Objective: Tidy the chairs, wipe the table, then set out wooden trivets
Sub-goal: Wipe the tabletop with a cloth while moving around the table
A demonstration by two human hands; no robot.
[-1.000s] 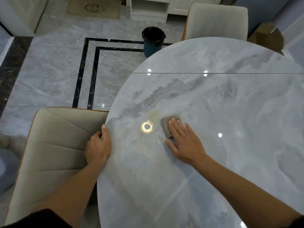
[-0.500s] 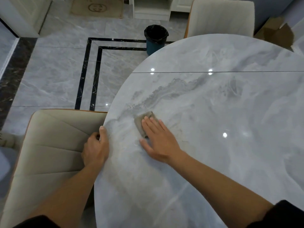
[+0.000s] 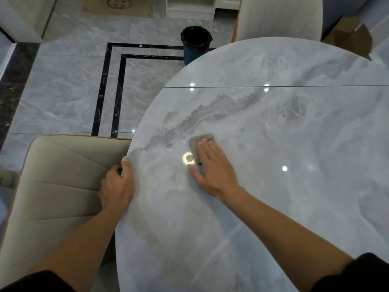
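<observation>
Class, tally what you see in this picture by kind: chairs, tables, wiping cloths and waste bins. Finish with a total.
Chairs: 2, near chair and far chair
Tables: 1, the table
Cloths: 1, the cloth
Bins: 1, the bin
Total: 5
</observation>
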